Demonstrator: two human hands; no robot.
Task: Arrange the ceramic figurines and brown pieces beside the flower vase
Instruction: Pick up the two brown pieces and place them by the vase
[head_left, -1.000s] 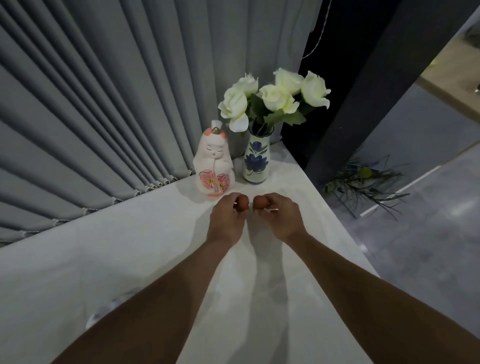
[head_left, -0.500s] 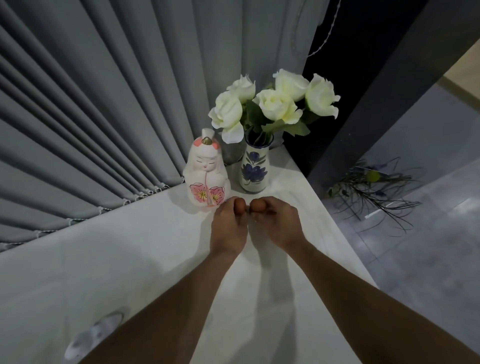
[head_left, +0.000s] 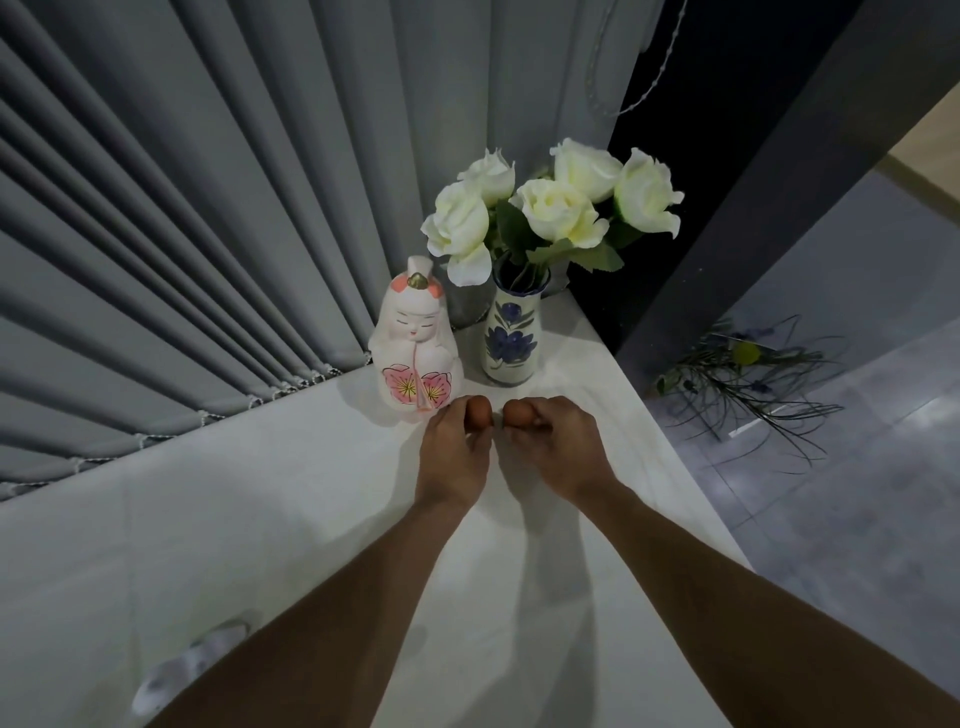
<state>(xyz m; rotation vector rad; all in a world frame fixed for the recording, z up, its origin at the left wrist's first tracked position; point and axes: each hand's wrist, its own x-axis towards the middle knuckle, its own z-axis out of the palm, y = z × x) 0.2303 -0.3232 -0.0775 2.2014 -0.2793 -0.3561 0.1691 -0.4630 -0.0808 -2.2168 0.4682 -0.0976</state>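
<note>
On the white table (head_left: 311, 519), near its far right corner, both bare hands reach forward side by side, each closed around a small rounded brown piece. The left hand (head_left: 454, 457) pinches its reddish-brown piece (head_left: 479, 412) between fingertips and thumb, just in front of the base of a white ceramic figurine (head_left: 415, 343) with closed eyes, a pink and gold headpiece and pink flower-shaped fans painted on its front. The right hand (head_left: 561, 447) grips the second brown piece (head_left: 518, 413) the same way, and the two pieces sit close together with a narrow gap between them; whether they touch the table cannot be told, since the fingers hide their undersides. The figurine stands upright, just beside and to the left of a white ceramic vase painted with blue flowers (head_left: 511, 338), which holds a bunch of white roses with green leaves (head_left: 556, 208). Both brown pieces are in front of the gap between figurine and vase. Grey pleated curtains (head_left: 182, 208) hang behind the table. At the lower left of the table lies a pale object (head_left: 187, 670), too blurred to identify. To the right, on the grey floor (head_left: 857, 493), lie thin dark stems with green leaves (head_left: 743, 379).
</note>
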